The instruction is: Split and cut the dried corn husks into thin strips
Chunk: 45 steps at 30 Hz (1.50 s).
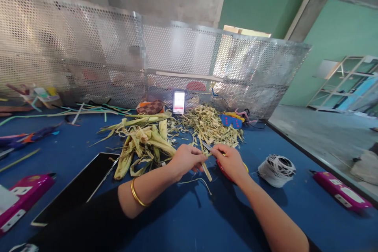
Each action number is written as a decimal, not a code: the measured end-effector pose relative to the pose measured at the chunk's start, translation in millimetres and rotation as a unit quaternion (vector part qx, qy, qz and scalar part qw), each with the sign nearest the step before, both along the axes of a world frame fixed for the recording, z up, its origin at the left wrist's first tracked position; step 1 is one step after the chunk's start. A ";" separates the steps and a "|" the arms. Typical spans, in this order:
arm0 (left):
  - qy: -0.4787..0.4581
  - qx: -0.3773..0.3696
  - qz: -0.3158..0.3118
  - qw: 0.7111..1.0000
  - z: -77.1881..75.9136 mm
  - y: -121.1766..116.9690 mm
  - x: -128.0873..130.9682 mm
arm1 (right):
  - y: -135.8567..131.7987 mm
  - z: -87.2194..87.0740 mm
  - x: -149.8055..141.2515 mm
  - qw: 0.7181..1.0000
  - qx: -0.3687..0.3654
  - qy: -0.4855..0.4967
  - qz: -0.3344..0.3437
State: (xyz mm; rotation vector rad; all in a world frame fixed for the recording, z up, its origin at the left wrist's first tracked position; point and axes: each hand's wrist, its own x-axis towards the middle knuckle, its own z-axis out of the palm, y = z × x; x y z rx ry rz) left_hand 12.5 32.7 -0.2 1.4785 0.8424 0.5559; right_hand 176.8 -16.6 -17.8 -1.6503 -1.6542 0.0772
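Observation:
My left hand (186, 159) pinches a thin pale leaf strip (206, 168) that hangs down over the blue table (183, 220). My right hand (229, 161) is closed round scissors (220, 164) with red and yellow handles, their blades touching the strip near my left fingers. A gold bangle sits on my left wrist. Just behind my left hand lies a pile of whole green-yellow leaves (141, 141). Behind both hands is a heap of cut leaf strips (211, 126).
A dark tablet (78, 185) lies at the left, a spool of white string (277, 170) at the right. Pink cases (341, 191) sit at both table edges. A perforated metal screen (147, 59) walls the back; a lit phone (179, 102) and checkered pouch (150, 107) rest against it.

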 end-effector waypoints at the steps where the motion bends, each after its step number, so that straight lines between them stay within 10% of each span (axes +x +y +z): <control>1: -0.008 -0.015 0.007 1.000 -0.1 0.1 0.1 | -2.8 2.2 -1.4 0.998 0.053 -0.031 -0.001; 5: -0.049 -0.061 0.052 0.996 -1.6 0.2 0.6 | -18.3 13.3 -19.5 0.943 0.217 -0.239 0.084; 12: -0.111 -0.123 0.086 0.982 -6.5 0.8 2.8 | -21.4 7.4 -50.5 0.835 0.174 -0.503 0.140; 22: -0.090 -0.131 0.032 0.987 6.1 7.6 -5.1 | -15.8 -3.9 -41.7 0.909 0.225 -0.337 0.099; 34: -0.139 -0.120 0.083 0.979 6.4 4.0 -1.2 | -31.1 5.1 -51.1 0.877 0.276 -0.325 0.220; 41: -0.134 -0.110 0.080 0.982 20.7 8.3 -7.9 | -21.8 6.6 -32.2 0.956 0.222 -0.189 -0.030; 45: -0.111 -0.082 0.076 0.987 16.8 8.3 -7.3 | -12.9 -1.5 -27.6 0.985 0.080 -0.154 0.012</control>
